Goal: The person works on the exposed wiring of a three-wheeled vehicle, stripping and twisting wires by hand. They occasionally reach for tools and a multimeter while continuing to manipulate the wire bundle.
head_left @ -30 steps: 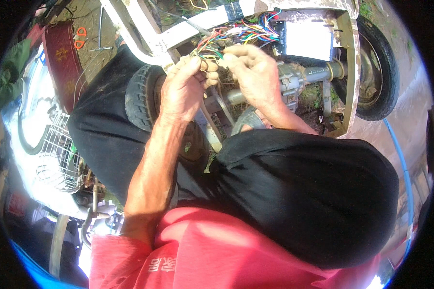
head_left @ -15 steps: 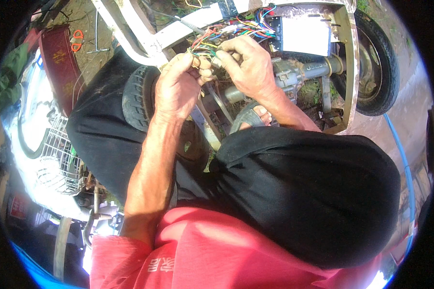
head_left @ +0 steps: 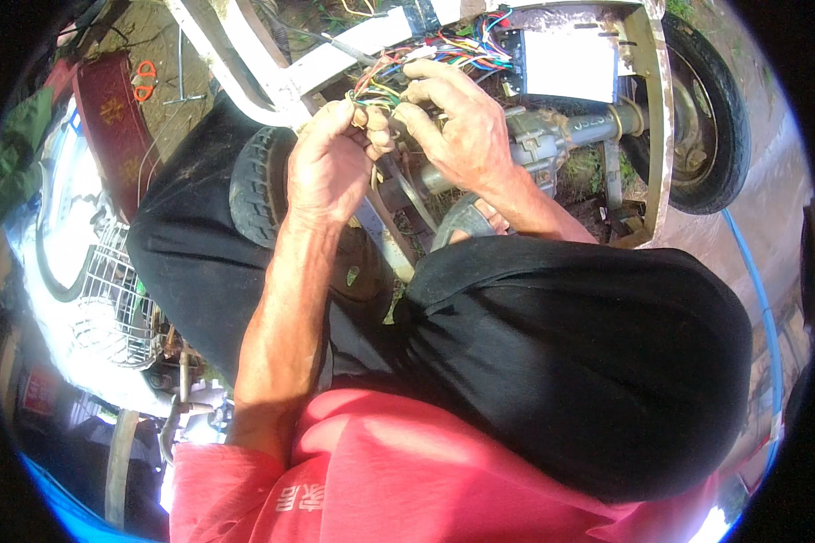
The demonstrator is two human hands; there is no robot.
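My left hand (head_left: 340,154) is closed, pinching thin green and yellow wires (head_left: 376,95) at the front of a coloured wire bundle (head_left: 471,52). Just right of it, my right hand (head_left: 444,127) has its fingers curled at the same wires, thumb and index close together; their tips partly hide what they grip. The bundle runs to a box with a white top (head_left: 570,63), seated in a vehicle's rusty white frame (head_left: 656,163). A grey axle with its housing (head_left: 589,128) lies below my hands.
A tyre (head_left: 724,118) is at right, another (head_left: 255,185) between my legs. Orange-handled scissors (head_left: 145,81), a T-handled tool (head_left: 184,95) and a dark red board (head_left: 109,127) lie at upper left. A wire basket (head_left: 118,299) stands at left; a blue hose (head_left: 759,308) runs along the right.
Both hands have shifted slightly up and left with the wires between them. The right hand's fingers have moved a little over the bundle, and the surroundings have shifted slightly in view.
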